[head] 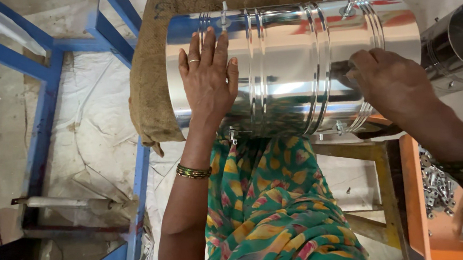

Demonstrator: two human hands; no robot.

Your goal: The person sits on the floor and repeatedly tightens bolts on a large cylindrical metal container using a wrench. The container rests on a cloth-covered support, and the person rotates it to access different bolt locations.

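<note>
Green-and-yellow cloth (285, 215) lies nearest; at twelve o'clock, left hand (208, 79) presses flat, released, on the steel drum (290, 63); right hand (392, 84) clenched at its bands, several screws fitted, work seemingly midway.

shiny silver drum (296, 64), brown burlap sack (150, 86), orange tray (413, 213), blue frame (45, 73), green-yellow floral cloth (269, 214).

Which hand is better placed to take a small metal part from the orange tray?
Probably the right hand: it rests on the drum end nearest the orange tray. The left hand lies flat at the far end.
</note>
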